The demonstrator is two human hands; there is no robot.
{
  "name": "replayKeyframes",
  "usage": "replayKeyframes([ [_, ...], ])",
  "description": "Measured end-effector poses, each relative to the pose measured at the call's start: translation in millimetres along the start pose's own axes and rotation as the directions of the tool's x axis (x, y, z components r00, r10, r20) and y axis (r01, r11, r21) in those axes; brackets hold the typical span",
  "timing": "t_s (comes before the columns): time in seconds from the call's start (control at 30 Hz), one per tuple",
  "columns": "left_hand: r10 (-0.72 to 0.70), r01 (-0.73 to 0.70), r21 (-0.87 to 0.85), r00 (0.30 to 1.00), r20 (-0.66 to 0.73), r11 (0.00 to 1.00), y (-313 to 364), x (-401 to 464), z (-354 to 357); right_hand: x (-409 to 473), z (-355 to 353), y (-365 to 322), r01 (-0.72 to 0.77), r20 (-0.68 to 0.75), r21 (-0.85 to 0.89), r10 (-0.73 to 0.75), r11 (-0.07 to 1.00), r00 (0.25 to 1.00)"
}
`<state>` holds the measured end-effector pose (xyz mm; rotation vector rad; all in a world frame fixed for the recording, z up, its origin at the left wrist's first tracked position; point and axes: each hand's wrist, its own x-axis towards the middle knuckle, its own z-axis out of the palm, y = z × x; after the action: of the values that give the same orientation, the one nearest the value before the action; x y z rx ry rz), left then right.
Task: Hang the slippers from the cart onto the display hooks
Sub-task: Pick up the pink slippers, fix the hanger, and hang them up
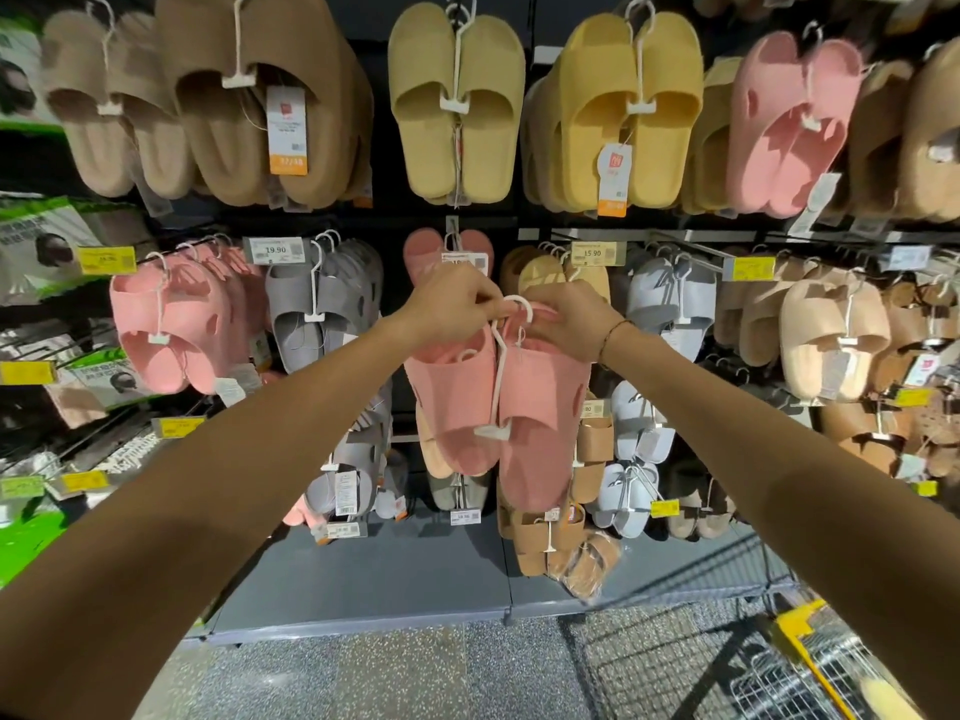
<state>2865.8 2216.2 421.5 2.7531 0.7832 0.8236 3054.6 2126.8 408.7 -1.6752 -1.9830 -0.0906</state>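
A pair of pink slippers [540,397] on a white plastic hanger [500,376] hangs in front of the display wall, held up by both my hands. My left hand [451,305] pinches the top of the left slipper beside the hanger's hook. My right hand [569,318] grips the top of the right slipper. The hanger's curved top [519,304] sits between my two hands, just below a display hook [451,236] that carries another pink pair [423,252] and a price tag. The wire cart [810,667] is at the lower right.
Rows of hung slippers fill the wall: brown [260,96], yellow [457,106], pink [171,324], grey [322,309], white [670,304] and beige [831,335]. A grey base shelf [374,579] runs below, with speckled floor [395,678] in front. Packaged goods [41,246] hang at the left.
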Motion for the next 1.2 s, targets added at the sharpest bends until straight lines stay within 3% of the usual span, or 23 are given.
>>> replayKeyframes([
  [0.1, -0.017, 0.016, 0.025, 1.0, 0.02, 1.0, -2.6, -4.0, 1.9, 6.8, 4.7, 2.8, 0.049, 0.095, -0.019, -0.047, 0.999, 0.994],
  [0.2, -0.021, 0.018, 0.086, 0.999, 0.032, 0.996, -12.8, -4.4, -3.5, 9.5, 7.3, 0.8, -0.101, 0.155, 0.329, 0.052, 0.939, 0.987],
  [0.27, -0.017, 0.01, 0.155, 0.999, 0.04, 0.988, -20.8, -4.5, -9.8, 11.5, 15.6, -6.2, -0.134, 0.072, 0.505, 0.113, 0.852, 0.991],
  [0.33, -0.001, -0.009, 0.161, 0.998, 0.063, 0.987, -30.5, -3.5, -12.2, 16.1, 31.3, -13.5, -0.077, -0.058, 0.455, 0.115, 0.887, 0.992],
  [0.4, 0.008, -0.023, 0.154, 0.995, 0.101, 0.988, -44.0, -2.6, -8.3, 21.1, 45.4, -18.2, -0.101, -0.098, 0.401, 0.153, 0.91, 0.983],
  [0.53, -0.005, -0.004, 0.051, 0.985, 0.174, 0.999, -73.9, -7.5, 14.3, 35.8, 72.4, -18.6, -0.259, 0.024, 0.361, 0.268, 0.896, 0.963],
  [0.73, -0.142, 0.214, -0.231, 0.946, 0.29, 0.949, -140.6, -15.1, 54.0, 66.7, 126.1, 26.1, -0.408, 0.067, 0.339, 0.411, 0.848, 0.909],
  [0.93, -0.304, 0.335, -0.369, 0.942, 0.14, 0.867, -190.0, 27.7, 96.5, 118.2, 153.7, 72.0, -0.44, -0.029, 0.448, 0.505, 0.778, 0.863],
  [1.1, -0.448, 0.46, -0.433, 0.883, 0.138, 0.775, -212.0, 68.4, 106.8, 162.8, 170.3, 99.5, -0.413, -0.088, 0.617, 0.58, 0.67, 0.81],
  [1.2, -0.506, 0.501, -0.442, 0.855, 0.119, 0.744, -224.1, 81.8, 114.7, 180.2, 179.6, 113.4, -0.409, -0.058, 0.625, 0.562, 0.665, 0.825],
])
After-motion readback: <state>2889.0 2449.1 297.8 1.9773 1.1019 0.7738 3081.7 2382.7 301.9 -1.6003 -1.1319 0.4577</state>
